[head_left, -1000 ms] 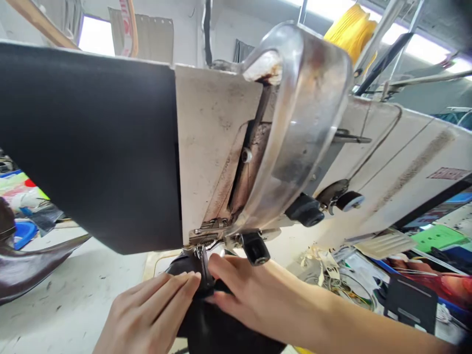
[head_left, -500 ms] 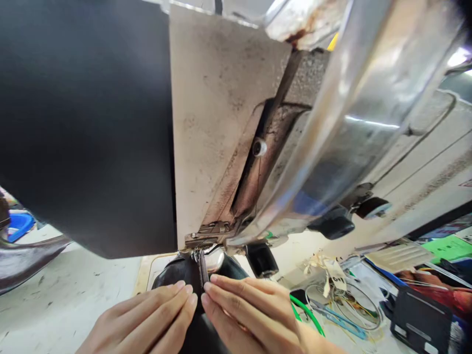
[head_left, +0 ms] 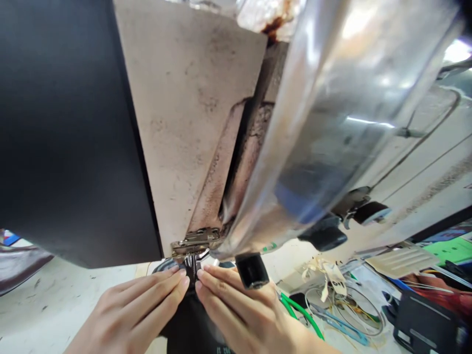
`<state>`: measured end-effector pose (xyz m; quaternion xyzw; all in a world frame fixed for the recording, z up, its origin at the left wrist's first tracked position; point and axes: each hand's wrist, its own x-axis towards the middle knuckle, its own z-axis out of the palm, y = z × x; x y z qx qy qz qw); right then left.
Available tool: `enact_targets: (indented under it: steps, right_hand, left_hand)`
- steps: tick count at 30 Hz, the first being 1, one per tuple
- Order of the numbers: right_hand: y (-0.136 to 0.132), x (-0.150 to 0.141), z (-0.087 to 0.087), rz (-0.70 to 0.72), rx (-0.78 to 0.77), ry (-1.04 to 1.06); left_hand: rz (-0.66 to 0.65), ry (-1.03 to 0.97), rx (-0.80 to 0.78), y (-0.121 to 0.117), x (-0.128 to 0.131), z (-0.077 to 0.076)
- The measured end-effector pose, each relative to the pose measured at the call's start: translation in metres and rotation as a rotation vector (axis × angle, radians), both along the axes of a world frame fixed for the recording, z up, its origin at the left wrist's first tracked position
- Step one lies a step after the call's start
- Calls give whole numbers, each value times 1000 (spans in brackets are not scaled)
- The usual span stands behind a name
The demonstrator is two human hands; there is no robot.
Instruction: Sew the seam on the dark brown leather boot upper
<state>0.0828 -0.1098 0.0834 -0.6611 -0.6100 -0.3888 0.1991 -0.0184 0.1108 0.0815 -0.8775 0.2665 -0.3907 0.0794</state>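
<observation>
A sewing machine's pale, stained head [head_left: 177, 108] fills the upper middle. Under its presser foot [head_left: 191, 263] lies smooth black material [head_left: 193, 319], with a narrow dark strip running to the foot and small pale lettering at the lower edge of view. My left hand [head_left: 136, 305] rests on its left side, fingers stretched out and side by side. My right hand [head_left: 247, 305] lies opposite in the same way, fingertips close to the strip. Both sets of fingertips press on the material just in front of the foot. The thumbs are mostly hidden.
A large dark panel [head_left: 70, 137] blocks the upper left, and a shiny clear guard [head_left: 313, 123] crosses the right. Green-handled scissors [head_left: 304, 312], blue snips [head_left: 342, 324], loose threads and a black box [head_left: 424, 322] lie right on the white table [head_left: 70, 290].
The black material has moved forward under the foot, and both hands have gone with it, closer to the foot. The view has shifted, so the machine appears farther left.
</observation>
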Motion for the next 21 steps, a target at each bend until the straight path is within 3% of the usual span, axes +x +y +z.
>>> enact_targets:
  steps: [8,14,17,21]
  right_hand:
    - [5,7,1,-10,-31,7]
    - [6,14,-6,-100,-148,80]
    - [7,15,-10,-117,-201,112]
    - [10,14,-17,-48,-58,282]
  left_hand:
    - [-28,60,-41,12,7,-6]
    - [-80,61,-121,6,19,2]
    - [-72,91,-185,3,21,-1]
    - [-30,189,-303,2,19,-10]
